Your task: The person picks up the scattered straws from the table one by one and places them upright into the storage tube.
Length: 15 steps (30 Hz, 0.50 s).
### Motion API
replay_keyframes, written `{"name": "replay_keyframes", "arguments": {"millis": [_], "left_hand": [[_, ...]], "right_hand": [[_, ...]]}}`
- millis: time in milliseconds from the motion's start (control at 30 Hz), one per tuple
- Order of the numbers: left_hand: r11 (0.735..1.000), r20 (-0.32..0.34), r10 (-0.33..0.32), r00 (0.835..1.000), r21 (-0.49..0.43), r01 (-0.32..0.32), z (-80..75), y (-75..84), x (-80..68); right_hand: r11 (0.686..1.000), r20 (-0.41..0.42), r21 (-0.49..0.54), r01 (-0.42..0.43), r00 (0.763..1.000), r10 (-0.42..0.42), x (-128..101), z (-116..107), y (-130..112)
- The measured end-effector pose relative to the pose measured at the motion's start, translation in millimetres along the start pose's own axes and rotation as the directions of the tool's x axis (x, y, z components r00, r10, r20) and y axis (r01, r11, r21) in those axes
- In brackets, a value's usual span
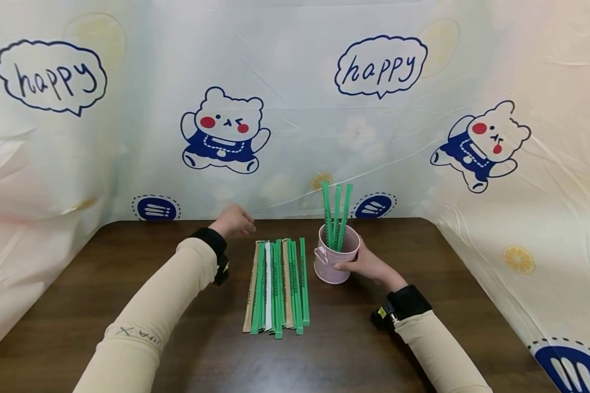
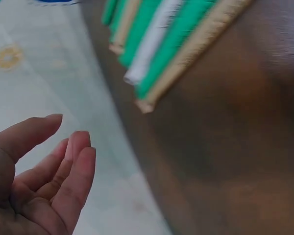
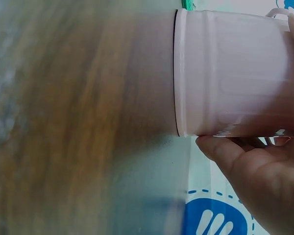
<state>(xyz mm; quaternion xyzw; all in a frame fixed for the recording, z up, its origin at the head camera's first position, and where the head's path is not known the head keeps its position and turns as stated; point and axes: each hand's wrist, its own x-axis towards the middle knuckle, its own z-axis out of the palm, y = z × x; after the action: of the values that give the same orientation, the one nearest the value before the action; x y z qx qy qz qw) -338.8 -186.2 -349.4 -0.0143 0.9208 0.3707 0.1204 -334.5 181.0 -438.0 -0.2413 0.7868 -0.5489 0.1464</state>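
Note:
My right hand (image 1: 369, 263) holds a small pink metal bucket (image 1: 331, 265) from its right side, with the thumb across the front. Three green wrapped straws (image 1: 336, 218) stand upright inside it. The right wrist view has the bucket (image 3: 245, 73) lying sideways in the picture, with the hand (image 3: 264, 169) against its wall. To the left, a row of slim wrapped straws (image 1: 277, 289) in green, brown and white lies side by side on the table. My left hand (image 1: 234, 221) hovers beyond their far left end. Nothing is between its loosely bent fingers (image 2: 76, 186).
The brown wooden table (image 1: 187, 338) ends just behind the left hand and the bucket. A pale printed cloth (image 1: 300, 125) with bears and "happy" bubbles hangs along the back and sides.

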Motion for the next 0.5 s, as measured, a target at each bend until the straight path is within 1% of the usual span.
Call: {"name": "replay_keyframes", "arguments": {"millis": [133,200,267,367,500], "left_hand": [[1.0,0.013,0.001,1.0,0.027,-0.001,18.9,-16.0,6.1],[0.999,0.005,-0.006,1.0,0.037,0.006,26.7,-21.4,7.6],[0.999,-0.012,-0.018,1.0,0.046,0.019,33.5,-25.7,9.0],[0.997,-0.022,-0.02,1.0,0.071,0.022,42.3,-29.6,9.8],[0.996,-0.025,-0.031,0.999,0.082,0.033,50.6,-33.1,9.7]], "right_hand": [[1.0,0.002,0.01,0.008,1.0,-0.008,0,-1,0],[1.0,0.006,0.014,0.008,1.0,-0.008,1,-1,0],[1.0,0.011,0.012,0.008,1.0,-0.008,1,-1,1],[1.0,0.01,0.009,0.007,1.0,-0.007,1,-1,2],[1.0,0.003,0.003,-0.002,1.0,0.002,0,0,5]]}}
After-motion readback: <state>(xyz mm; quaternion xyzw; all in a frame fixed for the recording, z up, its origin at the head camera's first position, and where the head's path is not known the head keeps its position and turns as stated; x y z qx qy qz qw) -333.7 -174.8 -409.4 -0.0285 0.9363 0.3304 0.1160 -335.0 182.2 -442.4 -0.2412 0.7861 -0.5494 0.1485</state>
